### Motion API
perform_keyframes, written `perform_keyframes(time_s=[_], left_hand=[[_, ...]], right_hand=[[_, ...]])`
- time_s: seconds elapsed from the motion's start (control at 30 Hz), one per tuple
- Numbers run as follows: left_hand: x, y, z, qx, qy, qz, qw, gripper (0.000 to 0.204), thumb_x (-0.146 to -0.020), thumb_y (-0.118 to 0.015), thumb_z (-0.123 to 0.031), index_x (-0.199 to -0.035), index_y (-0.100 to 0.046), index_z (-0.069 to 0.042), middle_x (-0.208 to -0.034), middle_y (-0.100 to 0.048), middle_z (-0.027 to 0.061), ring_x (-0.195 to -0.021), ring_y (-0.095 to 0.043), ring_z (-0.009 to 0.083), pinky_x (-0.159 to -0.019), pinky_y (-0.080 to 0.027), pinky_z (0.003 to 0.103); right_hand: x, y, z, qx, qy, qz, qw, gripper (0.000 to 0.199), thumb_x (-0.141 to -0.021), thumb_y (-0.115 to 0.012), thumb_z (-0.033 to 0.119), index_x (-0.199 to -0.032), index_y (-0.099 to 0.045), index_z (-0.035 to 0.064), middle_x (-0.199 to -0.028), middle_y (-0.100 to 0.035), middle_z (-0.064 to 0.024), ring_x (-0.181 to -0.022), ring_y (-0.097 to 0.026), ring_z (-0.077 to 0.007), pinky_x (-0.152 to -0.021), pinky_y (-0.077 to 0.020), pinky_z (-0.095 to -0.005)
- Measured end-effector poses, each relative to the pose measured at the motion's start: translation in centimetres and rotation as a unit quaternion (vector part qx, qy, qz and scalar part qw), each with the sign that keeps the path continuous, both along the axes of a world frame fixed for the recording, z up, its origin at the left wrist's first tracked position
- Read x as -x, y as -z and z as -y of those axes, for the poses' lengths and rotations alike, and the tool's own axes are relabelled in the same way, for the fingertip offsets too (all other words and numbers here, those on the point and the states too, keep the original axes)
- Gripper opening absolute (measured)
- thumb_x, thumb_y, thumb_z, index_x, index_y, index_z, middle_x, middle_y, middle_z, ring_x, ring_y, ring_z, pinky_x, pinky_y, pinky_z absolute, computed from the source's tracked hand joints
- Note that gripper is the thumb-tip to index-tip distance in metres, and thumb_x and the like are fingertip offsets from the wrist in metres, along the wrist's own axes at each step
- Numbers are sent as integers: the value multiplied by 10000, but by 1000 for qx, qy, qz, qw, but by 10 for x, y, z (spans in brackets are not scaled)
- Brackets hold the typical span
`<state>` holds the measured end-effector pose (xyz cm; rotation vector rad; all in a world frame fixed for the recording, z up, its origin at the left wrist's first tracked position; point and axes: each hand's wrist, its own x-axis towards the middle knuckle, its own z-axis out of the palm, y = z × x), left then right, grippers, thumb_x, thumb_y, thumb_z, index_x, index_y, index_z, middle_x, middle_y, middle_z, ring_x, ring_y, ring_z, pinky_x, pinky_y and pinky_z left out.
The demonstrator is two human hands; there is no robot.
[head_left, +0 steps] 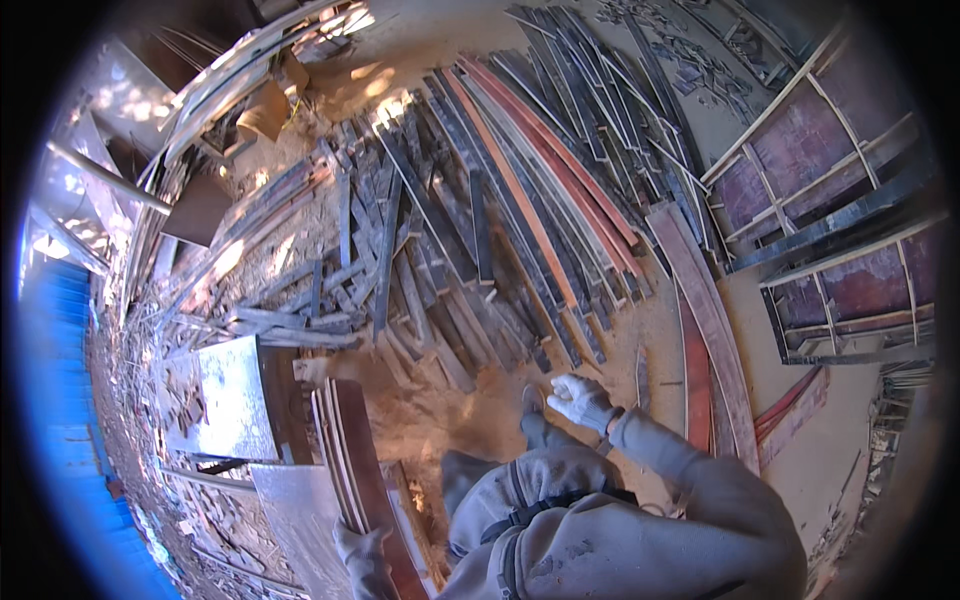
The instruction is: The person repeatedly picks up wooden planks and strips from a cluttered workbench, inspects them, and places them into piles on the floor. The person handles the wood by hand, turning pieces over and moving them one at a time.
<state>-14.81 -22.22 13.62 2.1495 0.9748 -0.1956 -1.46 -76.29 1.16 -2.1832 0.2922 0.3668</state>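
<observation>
My left hand [362, 552], in a light grey glove, grips the near end of several long, flat boards [352, 450] stacked face to face, reddish brown with pale edges. The boards stand tilted beside my left leg and point away from me. My right hand [585, 402], also gloved, is in front of my body with its fingers curled in. Nothing shows in it. Under it is dusty ground, and the ends of long dark planks [530, 270] lie just beyond. My shoe [532, 398] is close to its left.
A jumbled heap of wood strips [330, 290] spreads ahead to the left. Wide sheets [232, 400] lie at the left, near a blue corrugated wall [65, 430]. Long red and brown planks [705, 320] lie at the right, and framed panels [810, 150] stand behind them.
</observation>
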Motion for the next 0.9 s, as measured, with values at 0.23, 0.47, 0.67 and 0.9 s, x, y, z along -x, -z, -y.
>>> perform_keyframes(time_s=[0.23,0.47,0.67,0.9], left_hand=[[-218,4,180,82,17,-27,996,691,-546,-960,-86,-1185,-703,-29,-999,-764,68,-880,-733,226,-808,-596,364],[-396,85,273,102,81,-130,983,517,-641,-941,-214,-1078,-811,31,-976,-810,156,-840,-782,242,-735,-612,379],[-589,172,308,14,88,-304,948,716,-659,-952,-498,-1084,-805,59,-990,-816,169,-941,-799,255,-807,-623,392],[-840,142,391,50,73,-343,935,726,-661,-939,-511,-1103,-808,51,-1034,-817,177,-981,-800,269,-824,-625,394]], right_hand=[[-107,20,94,-170,110,20,979,426,-990,-801,257,-1320,-662,26,-1089,-804,-137,-1008,-783,-218,-889,-616,-367],[-280,62,276,-192,186,63,962,349,-974,-823,187,-1258,-712,17,-1125,-779,-75,-1067,-731,-159,-935,-590,-327],[-407,105,439,-165,406,-39,898,106,-963,-771,139,-1046,-717,99,-920,-752,-74,-779,-725,-200,-660,-583,-373],[-661,108,443,-170,376,-196,890,63,-977,-714,175,-981,-733,116,-815,-716,-106,-691,-703,-257,-596,-560,-433]])
